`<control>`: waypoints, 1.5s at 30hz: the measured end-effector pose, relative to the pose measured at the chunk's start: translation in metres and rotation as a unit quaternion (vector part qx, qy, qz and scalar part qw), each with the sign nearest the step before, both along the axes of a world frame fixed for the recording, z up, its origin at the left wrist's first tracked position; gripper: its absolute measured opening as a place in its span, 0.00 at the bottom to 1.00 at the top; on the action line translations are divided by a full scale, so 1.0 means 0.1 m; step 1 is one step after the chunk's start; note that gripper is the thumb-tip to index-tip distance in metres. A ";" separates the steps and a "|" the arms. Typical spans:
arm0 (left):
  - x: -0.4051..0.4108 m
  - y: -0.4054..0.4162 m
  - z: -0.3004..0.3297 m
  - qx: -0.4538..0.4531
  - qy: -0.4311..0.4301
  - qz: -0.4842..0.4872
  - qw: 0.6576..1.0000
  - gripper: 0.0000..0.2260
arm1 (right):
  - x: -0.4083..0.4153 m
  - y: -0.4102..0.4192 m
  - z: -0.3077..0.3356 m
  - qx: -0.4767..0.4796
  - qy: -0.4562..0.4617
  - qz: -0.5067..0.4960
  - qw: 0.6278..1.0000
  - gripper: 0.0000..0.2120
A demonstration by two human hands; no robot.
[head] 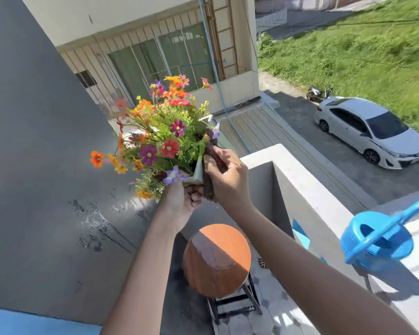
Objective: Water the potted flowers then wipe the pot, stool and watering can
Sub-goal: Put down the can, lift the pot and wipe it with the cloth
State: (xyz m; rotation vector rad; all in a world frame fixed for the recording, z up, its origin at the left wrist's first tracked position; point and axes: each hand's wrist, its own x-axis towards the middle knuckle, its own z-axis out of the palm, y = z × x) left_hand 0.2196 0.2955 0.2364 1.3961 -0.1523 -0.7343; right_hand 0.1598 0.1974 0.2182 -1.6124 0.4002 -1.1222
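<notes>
A pale square pot [198, 174] full of colourful flowers [162, 131] is held up in the air, tilted toward the left. My left hand [182, 201] grips the pot from underneath at its near corner. My right hand [228, 180] presses a dark brown cloth [209, 170] against the pot's right side. Below my hands stands a round wooden-topped stool [217, 259] on a black frame, its top half in shade. A blue watering can [377, 240] rests on the white ledge [324, 204] at the right.
A grey wall [46, 165] with wet streaks fills the left. The white balcony parapet runs along the right, with a drop to a street, a white car [370, 134] and grass beyond. Tiled floor [276, 317] shows around the stool.
</notes>
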 end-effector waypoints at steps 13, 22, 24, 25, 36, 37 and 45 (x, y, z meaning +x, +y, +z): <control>0.09 0.28 0.00 0.107 -0.084 0.023 0.990 0.17 | 0.23 -0.92 0.11 0.107 0.146 0.093 0.979 0.15; 0.41 0.43 0.09 0.187 -0.136 0.033 0.972 0.07 | -0.10 -0.97 0.24 0.161 0.217 0.237 0.933 0.06; 0.39 0.42 0.10 0.178 -0.136 0.022 0.974 0.08 | -0.07 -1.00 0.23 0.149 0.210 0.240 0.936 0.15; 0.40 0.41 0.08 0.177 -0.139 0.020 0.974 0.09 | -0.07 -1.00 0.21 0.163 0.245 0.232 0.927 0.10; 0.05 0.03 -0.20 0.140 -0.133 0.229 0.954 0.18 | 0.10 -0.61 -0.19 0.284 0.190 0.056 0.938 0.16; -0.01 -0.03 -0.23 0.160 -0.130 0.168 0.964 0.19 | 0.17 -0.58 -0.22 0.277 0.180 0.015 0.944 0.16; -0.12 -0.29 -0.22 0.254 -0.147 0.074 0.953 0.17 | 0.10 -0.27 -0.26 0.133 0.163 -0.002 0.978 0.15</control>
